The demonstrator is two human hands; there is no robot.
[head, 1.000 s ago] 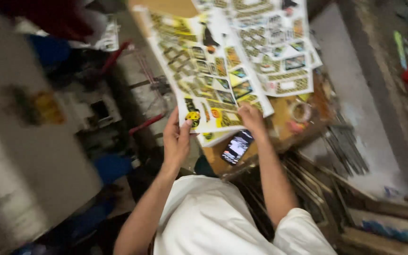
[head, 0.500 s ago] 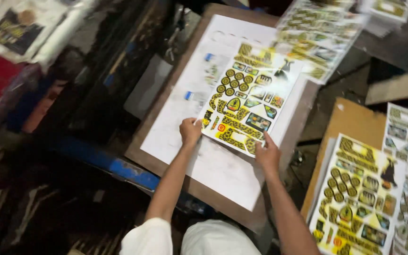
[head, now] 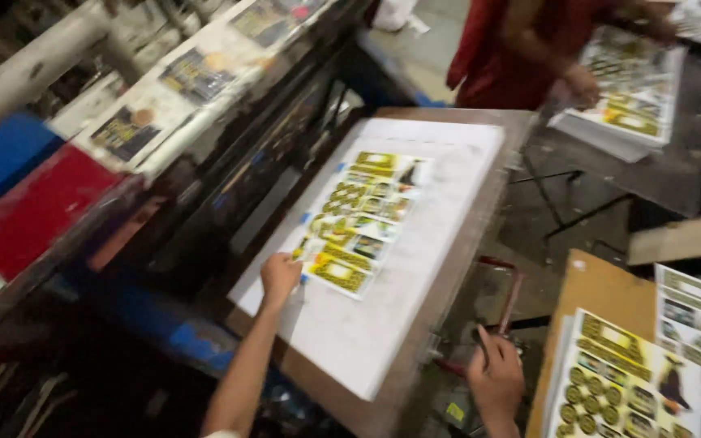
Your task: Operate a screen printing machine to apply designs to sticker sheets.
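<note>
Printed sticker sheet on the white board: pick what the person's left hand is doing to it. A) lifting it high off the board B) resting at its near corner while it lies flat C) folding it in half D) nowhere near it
B: the left hand rests at the near corner of the printed sticker sheet, which lies flat on the white board.

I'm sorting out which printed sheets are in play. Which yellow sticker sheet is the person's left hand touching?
The single sticker sheet lying on the white board; the left hand rests at its near corner. The other sheets sit in stacks, untouched by it.
</note>
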